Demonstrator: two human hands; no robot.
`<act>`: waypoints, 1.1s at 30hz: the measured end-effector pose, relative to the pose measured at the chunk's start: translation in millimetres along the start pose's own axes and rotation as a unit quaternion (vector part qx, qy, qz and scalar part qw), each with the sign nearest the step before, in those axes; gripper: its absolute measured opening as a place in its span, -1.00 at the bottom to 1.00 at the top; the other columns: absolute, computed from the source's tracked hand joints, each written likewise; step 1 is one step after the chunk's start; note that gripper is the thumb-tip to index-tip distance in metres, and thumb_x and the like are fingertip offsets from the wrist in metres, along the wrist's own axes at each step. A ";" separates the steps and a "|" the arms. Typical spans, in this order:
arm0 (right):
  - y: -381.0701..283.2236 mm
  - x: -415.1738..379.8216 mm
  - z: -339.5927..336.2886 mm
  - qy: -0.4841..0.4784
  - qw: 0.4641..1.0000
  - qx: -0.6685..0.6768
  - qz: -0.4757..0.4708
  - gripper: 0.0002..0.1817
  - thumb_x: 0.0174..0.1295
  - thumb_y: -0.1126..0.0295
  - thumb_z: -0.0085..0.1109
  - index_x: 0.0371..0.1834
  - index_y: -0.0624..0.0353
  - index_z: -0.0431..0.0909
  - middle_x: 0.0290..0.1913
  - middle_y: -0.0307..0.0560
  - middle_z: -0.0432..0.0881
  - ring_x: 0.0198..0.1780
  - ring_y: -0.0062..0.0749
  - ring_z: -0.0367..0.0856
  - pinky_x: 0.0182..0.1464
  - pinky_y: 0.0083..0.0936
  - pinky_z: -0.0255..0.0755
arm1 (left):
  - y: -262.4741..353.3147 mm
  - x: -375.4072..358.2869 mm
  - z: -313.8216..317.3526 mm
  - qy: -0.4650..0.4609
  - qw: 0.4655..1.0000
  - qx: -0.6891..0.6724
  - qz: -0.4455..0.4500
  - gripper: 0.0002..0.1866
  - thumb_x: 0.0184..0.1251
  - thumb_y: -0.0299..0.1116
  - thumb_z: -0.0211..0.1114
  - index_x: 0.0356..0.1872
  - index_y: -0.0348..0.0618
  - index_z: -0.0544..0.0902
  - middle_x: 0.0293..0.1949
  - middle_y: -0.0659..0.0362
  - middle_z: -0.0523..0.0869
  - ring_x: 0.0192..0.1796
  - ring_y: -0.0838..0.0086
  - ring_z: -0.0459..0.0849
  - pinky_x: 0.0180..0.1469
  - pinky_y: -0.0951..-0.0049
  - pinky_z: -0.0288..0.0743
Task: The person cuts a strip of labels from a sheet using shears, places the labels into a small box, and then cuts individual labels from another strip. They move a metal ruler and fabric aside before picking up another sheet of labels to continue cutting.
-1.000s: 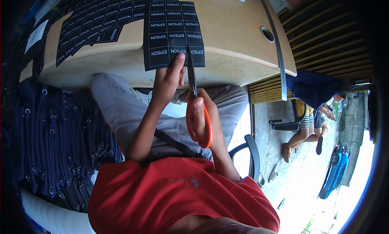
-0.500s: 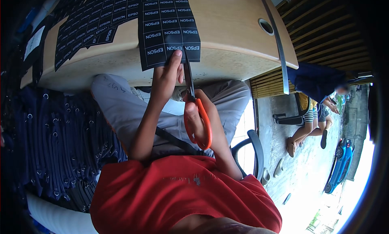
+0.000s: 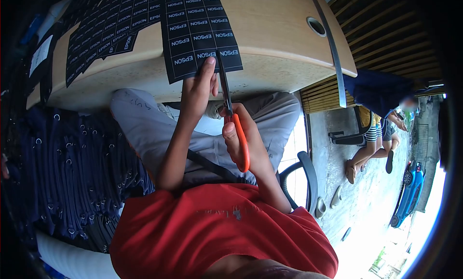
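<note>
A black sheet (image 3: 185,35) printed with rows of EPSON labels hangs over the table's front edge. My left hand (image 3: 197,98) pinches its lower edge, thumb on top. Orange-handled scissors (image 3: 243,144) are gripped in my right hand (image 3: 251,139), just right of the left hand. Their blades point away from me and meet the sheet between two columns of labels, beside my left thumb. A slit runs up from the lower edge at the blades. The blades look nearly closed.
More EPSON label sheets (image 3: 130,18) lie on the wooden table (image 3: 270,28), which has a round cable hole (image 3: 316,26). Dark straps with metal rings (image 3: 82,173) hang at the left. A chair armrest (image 3: 306,177) stands at my right; another person (image 3: 376,144) sits farther off.
The scissor handles have come together and the blades have closed on the sheet. The sheet's lower right part has swung slightly rightward, and the slit has opened a little.
</note>
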State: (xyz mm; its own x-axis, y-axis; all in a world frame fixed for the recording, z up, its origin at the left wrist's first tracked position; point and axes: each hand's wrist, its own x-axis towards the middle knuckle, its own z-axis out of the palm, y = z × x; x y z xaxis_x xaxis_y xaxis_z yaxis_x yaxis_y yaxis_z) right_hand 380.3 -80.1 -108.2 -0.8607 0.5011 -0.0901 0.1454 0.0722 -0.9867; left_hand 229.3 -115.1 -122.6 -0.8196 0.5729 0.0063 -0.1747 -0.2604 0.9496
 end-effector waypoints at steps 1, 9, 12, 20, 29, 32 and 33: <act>1.0 -0.4 0.1 -0.013 1.000 -0.017 -0.016 -0.37 0.35 -0.19 0.06 -0.03 0.28 0.36 -0.50 -0.11 0.48 -0.45 -0.46 0.44 -0.33 -0.45 0.37 | -1.0 0.5 -0.6 -0.005 1.000 -0.003 0.002 -0.58 0.51 -0.08 0.10 -0.58 -0.03 0.38 -0.69 0.34 0.33 -0.66 0.66 0.33 -0.58 0.62 0.14; -5.9 -3.3 2.3 0.001 1.000 0.021 0.005 -0.46 0.47 -0.10 -0.11 -0.13 0.29 0.31 -0.57 -0.09 0.41 -0.50 -0.47 0.36 -0.38 -0.44 0.31 | -3.2 0.8 -1.5 -0.016 1.000 0.005 0.015 -0.56 0.52 -0.07 0.08 -0.60 -0.03 0.37 -0.70 0.35 0.29 -0.65 0.65 0.33 -0.55 0.62 0.13; -11.8 -4.2 1.4 0.020 0.999 0.015 0.031 -0.53 0.53 -0.01 -0.17 -0.20 0.27 0.28 -0.61 -0.11 0.36 -0.53 -0.49 0.29 -0.43 -0.42 0.26 | -3.4 0.5 -1.8 -0.010 1.000 0.020 0.002 -0.55 0.52 -0.06 0.07 -0.61 -0.02 0.35 -0.71 0.34 0.28 -0.65 0.64 0.33 -0.54 0.61 0.13; -21.6 -4.6 0.7 0.025 0.997 -0.063 0.032 -0.58 0.55 0.07 -0.19 -0.24 0.28 0.28 -0.69 0.10 0.37 -0.63 -0.08 0.37 -0.46 -0.25 0.26 | -3.8 0.5 4.5 0.039 0.999 0.016 0.004 -0.63 0.49 -0.11 0.14 -0.50 -0.13 0.52 -0.60 0.31 0.41 -0.54 0.65 0.36 -0.47 0.60 0.17; -19.5 2.6 -2.8 0.015 0.995 -0.090 0.031 -0.57 0.54 0.06 -0.17 -0.22 0.29 0.30 -0.70 0.14 0.40 -0.61 0.12 0.45 -0.48 -0.18 0.26 | -17.0 4.0 -5.0 -0.006 1.000 0.000 0.011 -0.73 0.47 -0.17 0.19 -0.28 -0.18 0.60 -0.46 0.29 0.52 -0.50 0.64 0.37 -0.42 0.59 0.23; -20.1 3.4 -1.9 0.011 0.997 -0.070 0.044 -0.57 0.54 0.05 -0.17 -0.22 0.29 0.30 -0.69 0.15 0.40 -0.59 0.12 0.46 -0.47 -0.18 0.27 | -13.5 1.8 -2.3 0.007 1.000 0.002 -0.004 -0.73 0.47 -0.17 0.19 -0.27 -0.19 0.60 -0.44 0.29 0.53 -0.48 0.64 0.38 -0.41 0.59 0.24; -19.4 3.5 -1.3 0.010 0.997 -0.069 0.045 -0.57 0.54 0.05 -0.17 -0.22 0.29 0.30 -0.69 0.15 0.40 -0.59 0.12 0.46 -0.47 -0.18 0.27 | -14.2 1.9 -3.0 0.008 1.000 0.003 -0.004 -0.73 0.47 -0.17 0.19 -0.27 -0.19 0.60 -0.44 0.29 0.53 -0.48 0.64 0.38 -0.41 0.59 0.24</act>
State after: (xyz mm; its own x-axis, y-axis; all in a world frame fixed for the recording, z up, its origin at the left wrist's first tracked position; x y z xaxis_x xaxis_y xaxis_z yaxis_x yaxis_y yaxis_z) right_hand 375.0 -78.6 -89.2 -0.8313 0.5285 -0.1723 0.2882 0.1447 -0.9466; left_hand 228.6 -112.6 -137.0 -0.8266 0.5628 -0.0065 -0.1788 -0.2516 0.9512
